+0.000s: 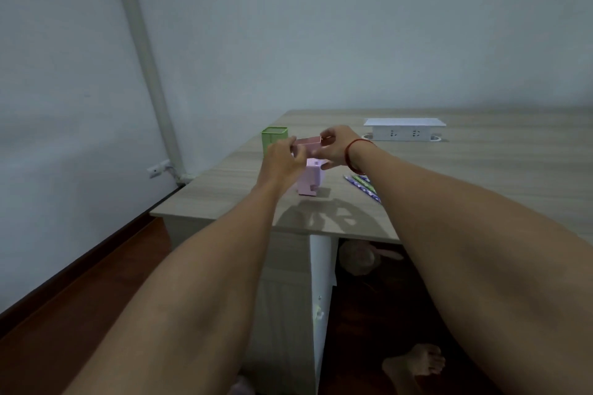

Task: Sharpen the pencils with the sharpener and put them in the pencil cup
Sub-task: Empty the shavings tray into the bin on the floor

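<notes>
Fingers (300, 151) of the left hand (282, 163) curl round the left end of a small pink box (308, 146), and the right hand (337, 147) pinches its right end between thumb and fingertips, so both hands grip the same box, lifted clear above the desk (481, 163). Its open top faces up, but whether anything lies inside cannot be told. Both bare forearms stretch forward from the near edge, the left wrist straight, the right wrist bent inward and wearing a red string bracelet (351, 154). On the far right of the desk sits a white power strip (405, 130) under a flat white cover. At the far left corner stands the green pencil cup (273, 138), upright, just beyond the left hand; its inside is not visible. Directly below the lifted box, the pink sharpener (309, 181) stands on the desk, partly hidden by the left hand. To its right, well apart from the cup, several pencils (362, 186) lie side by side on the desk, partly covered by the right forearm.
</notes>
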The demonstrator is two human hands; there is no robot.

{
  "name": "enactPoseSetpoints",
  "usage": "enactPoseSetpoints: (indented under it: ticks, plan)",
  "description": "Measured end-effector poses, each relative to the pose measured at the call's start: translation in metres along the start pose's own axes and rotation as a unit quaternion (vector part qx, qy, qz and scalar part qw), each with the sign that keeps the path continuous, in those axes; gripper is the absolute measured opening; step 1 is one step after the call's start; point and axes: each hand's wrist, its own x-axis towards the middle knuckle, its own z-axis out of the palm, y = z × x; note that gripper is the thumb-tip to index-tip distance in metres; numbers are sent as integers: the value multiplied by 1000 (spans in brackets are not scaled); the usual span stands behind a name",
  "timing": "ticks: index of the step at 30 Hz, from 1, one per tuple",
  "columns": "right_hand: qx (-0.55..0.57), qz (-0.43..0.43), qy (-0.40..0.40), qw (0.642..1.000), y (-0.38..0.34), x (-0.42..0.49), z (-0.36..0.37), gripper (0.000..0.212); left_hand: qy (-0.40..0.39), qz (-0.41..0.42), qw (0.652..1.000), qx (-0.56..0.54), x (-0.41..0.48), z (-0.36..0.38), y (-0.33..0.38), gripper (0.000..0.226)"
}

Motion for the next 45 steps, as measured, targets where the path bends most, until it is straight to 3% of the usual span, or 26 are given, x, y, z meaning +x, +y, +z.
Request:
enactPoseSetpoints:
  ticks: [11, 19, 30, 40, 45]
  plan:
    - [64, -34, -158, 985, -32, -28, 165, 47, 143, -142, 979, 25, -81, -125, -91, 22]
    - [84, -8, -248, 965, 21, -45, 312, 39, 220, -280, 934, 19, -175, -155, -199, 21]
    - [88, 210, -302, 926, 184, -46, 429, 49, 162, -499, 851, -22, -274, -83, -318, 23]
    - [8, 280, -324, 904, 253, -52, 470, 48, 110, -617, 778, -46, -325, -44, -375, 16]
    - [-30, 309, -339, 888, 264, -57, 481, 48, 81, -674, 732, -52, -349, -36, -411, 34]
